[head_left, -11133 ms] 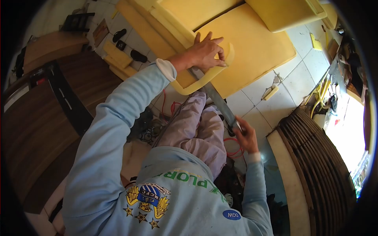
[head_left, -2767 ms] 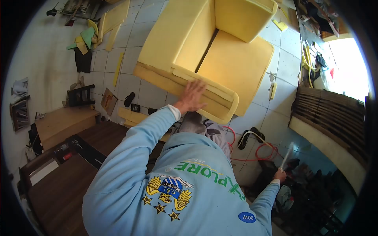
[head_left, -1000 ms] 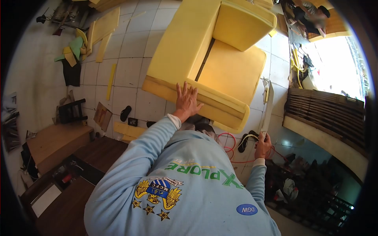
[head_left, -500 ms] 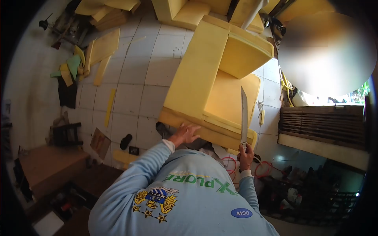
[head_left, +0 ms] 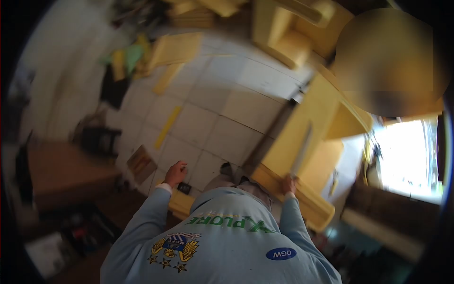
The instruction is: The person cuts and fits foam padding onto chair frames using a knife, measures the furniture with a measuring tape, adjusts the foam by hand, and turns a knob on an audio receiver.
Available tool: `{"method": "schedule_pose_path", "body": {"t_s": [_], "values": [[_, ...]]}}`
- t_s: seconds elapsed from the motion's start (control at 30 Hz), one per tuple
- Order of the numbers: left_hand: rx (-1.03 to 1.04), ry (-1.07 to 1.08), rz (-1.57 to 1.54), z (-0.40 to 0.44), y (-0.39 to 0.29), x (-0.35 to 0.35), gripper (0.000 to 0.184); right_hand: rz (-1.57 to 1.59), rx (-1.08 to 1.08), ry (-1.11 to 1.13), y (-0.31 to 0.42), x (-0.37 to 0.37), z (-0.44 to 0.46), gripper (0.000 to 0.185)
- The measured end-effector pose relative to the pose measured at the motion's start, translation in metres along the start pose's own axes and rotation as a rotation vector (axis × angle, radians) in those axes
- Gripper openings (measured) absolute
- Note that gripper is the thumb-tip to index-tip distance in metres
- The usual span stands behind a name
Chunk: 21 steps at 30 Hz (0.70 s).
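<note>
My right hand [head_left: 289, 184] grips the handle of a long knife [head_left: 302, 147], its blurred blade pointing up and away over the yellow foam-covered seat [head_left: 288, 142]. The hand is in front of the seat's near edge; whether it touches the foam I cannot tell. Off to the left, my left hand [head_left: 176, 173] hangs in the air above the floor, fingers loosely bent and slightly apart, with nothing clearly visible in them. It is away from the seat.
Foam sheets [head_left: 177, 48] and a yellow strip [head_left: 167, 127] lie on the tiled floor [head_left: 194, 128]. Another foam-covered seat [head_left: 283, 47] stands at the back. A wooden cabinet [head_left: 71, 173] and a small board [head_left: 141, 164] are at the left. A slatted panel [head_left: 395, 208] is at the right.
The view has turned left, so the seat sits farther right. My left hand has come off the foam and moved left. The knife remains in my right hand, its blade now more tilted.
</note>
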<state>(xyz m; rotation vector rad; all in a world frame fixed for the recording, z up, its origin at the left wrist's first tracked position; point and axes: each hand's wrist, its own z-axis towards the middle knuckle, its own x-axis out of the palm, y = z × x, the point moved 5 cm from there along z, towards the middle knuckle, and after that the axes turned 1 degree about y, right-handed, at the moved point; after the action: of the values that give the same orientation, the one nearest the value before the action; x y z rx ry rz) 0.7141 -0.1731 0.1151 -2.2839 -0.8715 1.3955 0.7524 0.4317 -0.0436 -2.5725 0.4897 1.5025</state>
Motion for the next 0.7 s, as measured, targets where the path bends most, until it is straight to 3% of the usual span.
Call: {"method": "schedule_pose_path", "body": {"t_s": [0.07, 0.1, 0.13, 0.17, 0.2, 0.23, 0.3, 0.37, 0.47, 0.57, 0.7], "values": [[-0.084, -0.153, -0.06, -0.036, 0.037, -0.011, 0.028, -0.482, -0.177, 0.1, 0.0, 0.002, 0.012, 0.049], [-0.124, -0.216, -0.088, -0.05, 0.049, -0.013, 0.027, -0.456, -0.189, 0.247, 0.002, -0.008, 0.013, 0.051], [-0.249, -0.195, -0.163, -0.066, 0.064, -0.005, 0.028, 0.088, 0.061, 0.161, -0.018, -0.014, 0.018, 0.047], [-0.355, -0.164, -0.247, -0.084, 0.079, 0.009, 0.029, -0.192, -0.029, 0.021, -0.048, 0.024, 0.047, 0.049], [-0.383, -0.192, -0.213, -0.099, 0.105, 0.033, 0.031, -0.505, -0.178, 0.282, -0.025, -0.002, 0.04, 0.046], [-0.402, -0.208, -0.177, -0.112, 0.124, 0.058, 0.034, -0.668, -0.208, 0.358, -0.013, -0.019, 0.032, 0.042], [-0.569, -0.138, -0.237, -0.143, 0.13, 0.086, 0.034, -0.425, -0.114, 0.355, 0.003, -0.035, 0.036, 0.042], [-0.631, 0.068, -0.257, -0.157, 0.136, 0.112, 0.031, -0.098, -0.043, 0.347, 0.025, -0.037, 0.05, 0.041], [-0.769, 0.093, -0.435, -0.16, 0.14, 0.126, 0.029, 0.017, -0.11, 0.425, 0.081, -0.047, 0.076, 0.041], [-0.815, -0.004, -0.464, -0.122, 0.14, 0.091, 0.031, -0.021, -0.193, 0.52, 0.14, -0.058, 0.114, 0.042], [-0.807, -0.425, -0.643, -0.04, 0.142, 0.011, 0.033, -0.197, -0.371, 0.611, 0.23, -0.089, 0.209, 0.042]]}}
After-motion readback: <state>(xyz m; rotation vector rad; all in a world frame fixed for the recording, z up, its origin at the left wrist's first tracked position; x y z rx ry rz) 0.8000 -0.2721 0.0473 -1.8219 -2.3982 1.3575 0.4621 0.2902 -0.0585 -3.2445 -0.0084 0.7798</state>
